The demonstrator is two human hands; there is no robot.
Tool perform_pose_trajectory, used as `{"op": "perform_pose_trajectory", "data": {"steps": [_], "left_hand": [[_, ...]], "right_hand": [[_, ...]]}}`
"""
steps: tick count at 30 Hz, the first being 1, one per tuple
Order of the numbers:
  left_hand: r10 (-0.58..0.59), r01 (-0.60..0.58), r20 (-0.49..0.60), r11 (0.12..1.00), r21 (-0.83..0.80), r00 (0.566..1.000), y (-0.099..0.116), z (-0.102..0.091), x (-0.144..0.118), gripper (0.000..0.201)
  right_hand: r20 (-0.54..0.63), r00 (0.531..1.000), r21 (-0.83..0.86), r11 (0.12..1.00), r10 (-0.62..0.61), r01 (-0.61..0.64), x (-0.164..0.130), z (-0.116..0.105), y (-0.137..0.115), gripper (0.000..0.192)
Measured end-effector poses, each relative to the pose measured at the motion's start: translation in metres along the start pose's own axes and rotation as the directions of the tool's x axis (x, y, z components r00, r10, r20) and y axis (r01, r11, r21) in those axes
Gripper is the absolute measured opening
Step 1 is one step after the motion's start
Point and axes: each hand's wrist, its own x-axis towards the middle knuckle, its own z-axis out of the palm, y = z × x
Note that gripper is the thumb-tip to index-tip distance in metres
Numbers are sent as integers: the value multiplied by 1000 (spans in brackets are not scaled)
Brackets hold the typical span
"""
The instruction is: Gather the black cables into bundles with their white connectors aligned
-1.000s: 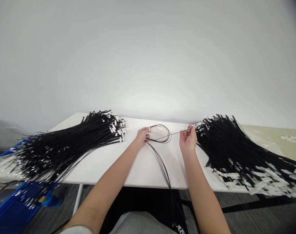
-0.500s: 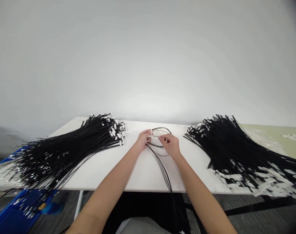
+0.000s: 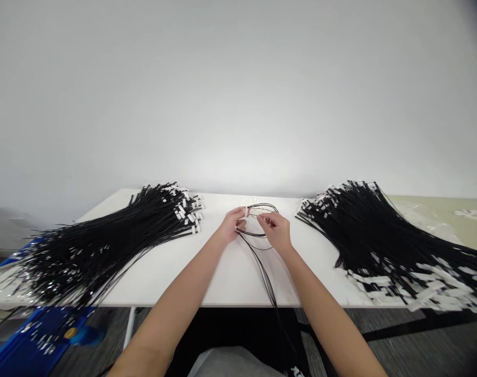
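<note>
Right hand point(image 3: 278, 228) now back at cable loop point(image 3: 262, 220), meeting left hand point(image 3: 233, 223)

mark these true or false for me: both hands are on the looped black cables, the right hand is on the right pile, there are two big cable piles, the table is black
1. Both the left hand and the right hand hold the looped black cables. True.
2. The right hand rests on the right cable pile. False: it is at the loop in the middle.
3. The left cable pile and the right cable pile flank the hands. True.
4. The table is black. False: it is white.
</note>
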Motion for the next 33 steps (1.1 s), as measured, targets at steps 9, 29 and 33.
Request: {"op": "perform_pose_trajectory", "data": {"steps": [9,29,33], "left_hand": [[1,-1,-6,1000,-9,1000,-1,0,1,23],[-22,30,-34,971,237,999,-12,-2,2,23],[-33,37,-19,972,233,999,-13,-4,2,23]], "right_hand": [[10,999,-24,999,-35,35,0,1,2,17],[119,962,-477,835,-248,274,-10,6,11,20],[142,963,-501,823,-227,268,-10,8,12,21]]}}
